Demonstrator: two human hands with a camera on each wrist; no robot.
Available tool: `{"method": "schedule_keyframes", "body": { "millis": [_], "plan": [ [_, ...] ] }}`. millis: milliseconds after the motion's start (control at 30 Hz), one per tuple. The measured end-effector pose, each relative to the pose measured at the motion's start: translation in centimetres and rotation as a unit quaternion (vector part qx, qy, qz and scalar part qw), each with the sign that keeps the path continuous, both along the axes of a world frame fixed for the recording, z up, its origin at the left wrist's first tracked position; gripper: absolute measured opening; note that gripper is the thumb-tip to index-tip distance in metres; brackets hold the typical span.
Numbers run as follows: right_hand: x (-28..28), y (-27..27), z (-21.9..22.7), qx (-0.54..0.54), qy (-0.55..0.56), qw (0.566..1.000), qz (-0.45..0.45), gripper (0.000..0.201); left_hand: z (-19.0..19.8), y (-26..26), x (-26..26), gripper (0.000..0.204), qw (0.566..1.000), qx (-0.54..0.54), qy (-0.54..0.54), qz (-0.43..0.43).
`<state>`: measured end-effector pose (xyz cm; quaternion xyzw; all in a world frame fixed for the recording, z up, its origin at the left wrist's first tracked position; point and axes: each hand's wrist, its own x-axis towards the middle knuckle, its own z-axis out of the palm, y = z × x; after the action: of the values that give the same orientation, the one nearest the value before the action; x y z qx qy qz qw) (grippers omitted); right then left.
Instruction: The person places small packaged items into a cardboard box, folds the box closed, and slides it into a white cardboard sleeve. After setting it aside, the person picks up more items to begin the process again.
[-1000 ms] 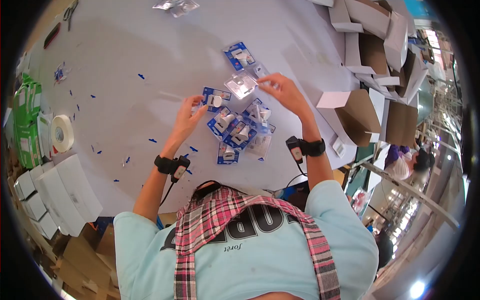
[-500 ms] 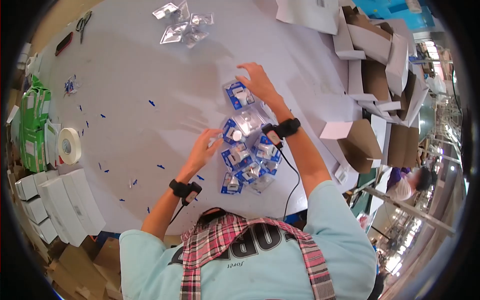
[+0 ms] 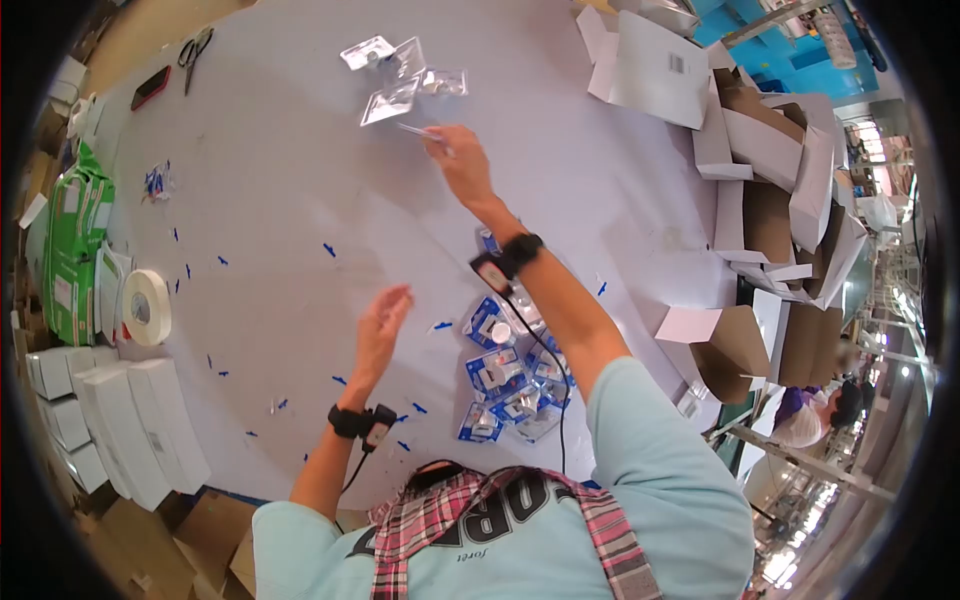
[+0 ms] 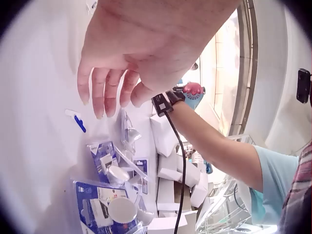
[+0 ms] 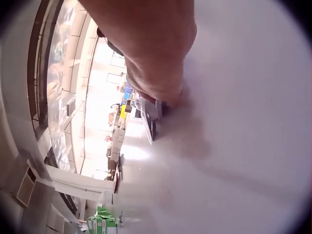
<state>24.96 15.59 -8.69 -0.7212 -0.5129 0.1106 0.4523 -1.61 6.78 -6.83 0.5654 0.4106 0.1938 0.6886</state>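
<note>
In the head view my right hand [image 3: 460,165] reaches far over the table and pinches a clear plastic blister shell [image 3: 422,131] by its edge. The right wrist view shows the shell [image 5: 147,119] nearly edge-on below the fingers. Just beyond it lie several loose clear shells [image 3: 390,100]. My left hand [image 3: 382,325] hovers over the table holding nothing, its fingers loosely bent in the left wrist view. To its right is a pile of blister packs with blue cards [image 3: 497,372] and round white parts, partly covered by the right forearm.
Small blue plastic bits [image 3: 329,250] are scattered over the table. White cartons [image 3: 745,215] crowd the right side; white boxes [image 3: 150,430], a tape roll [image 3: 147,307] and a green package [image 3: 82,250] line the left. Scissors [image 3: 194,58] lie at the far left.
My right hand has moved from the blister pack pile to the loose clear shells at the back and now pinches one. The left hand has drawn away from the pile.
</note>
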Motion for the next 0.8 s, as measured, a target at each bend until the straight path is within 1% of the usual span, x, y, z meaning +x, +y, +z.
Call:
{"method": "schedule_keyframes", "body": {
  "millis": [33,67,133,167,233,267,333,400,433,500,533,633,667,700,733,767,800],
  "plan": [
    [-0.2,-2.0,0.8,-0.022,0.154,0.988,0.014,0.017,-0.2,0.6,0.2,0.031,0.999,0.025,0.004,0.044],
    [-0.7,-4.2,1.8,-0.046,0.306,0.951,0.025,0.019,-0.2,1.0,0.4,0.034,0.995,0.048,0.010,0.087],
    [-2.0,-8.5,4.3,-0.063,0.439,0.896,0.029,0.025,0.9,1.8,1.1,0.035,0.990,0.085,0.013,0.111],
    [-2.7,-10.4,5.2,-0.070,0.502,0.862,0.029,0.029,2.1,1.9,1.7,0.034,0.992,0.055,-0.013,0.109],
    [-3.8,-13.6,5.9,-0.080,0.532,0.842,0.031,0.030,4.6,1.8,3.0,0.032,0.992,-0.002,-0.069,0.105],
    [-4.3,-14.7,6.4,-0.082,0.546,0.833,0.033,0.031,5.0,1.7,3.1,0.031,0.996,-0.029,-0.068,0.054],
    [-5.2,-16.6,7.4,-0.092,0.544,0.833,0.029,0.030,5.6,1.3,2.9,0.029,0.993,-0.083,-0.066,-0.050],
    [-5.8,-18.1,8.1,-0.094,0.541,0.835,0.024,0.028,5.8,0.4,2.5,0.028,0.987,-0.105,-0.079,-0.089],
    [-6.0,-18.6,8.4,-0.094,0.558,0.824,0.026,0.027,6.0,0.1,2.5,0.027,0.984,-0.114,-0.086,-0.108],
    [-6.4,-19.7,9.2,-0.095,0.592,0.800,0.031,0.027,6.8,-0.8,2.4,0.027,0.957,-0.227,-0.145,-0.109],
    [-6.8,-20.1,10.2,-0.096,0.613,0.784,0.019,0.025,7.4,-1.2,2.3,0.027,0.937,-0.282,-0.173,-0.109],
    [-6.6,-21.6,9.3,-0.087,0.607,0.790,0.032,0.022,8.7,-2.4,2.3,0.031,0.952,-0.253,-0.115,-0.127],
    [-6.2,-22.2,9.3,-0.083,0.555,0.827,0.040,0.023,8.0,-2.8,2.1,0.034,0.977,-0.158,-0.054,-0.135],
    [-5.6,-22.7,8.3,-0.075,0.476,0.876,0.021,0.025,6.4,-3.1,1.5,0.037,0.987,-0.060,-0.001,-0.150],
    [-4.6,-23.4,7.4,-0.122,0.371,0.920,-0.029,0.033,5.0,-3.5,1.3,0.041,0.984,0.041,0.042,-0.167],
    [-3.9,-24.2,7.6,-0.143,0.332,0.931,-0.054,0.035,4.3,-4.3,0.8,0.052,0.973,0.091,0.073,-0.199],
    [-2.9,-25.2,6.1,-0.122,0.248,0.960,-0.045,0.037,3.7,-5.6,0.2,0.064,0.957,0.143,0.100,-0.230]
  ]
}}
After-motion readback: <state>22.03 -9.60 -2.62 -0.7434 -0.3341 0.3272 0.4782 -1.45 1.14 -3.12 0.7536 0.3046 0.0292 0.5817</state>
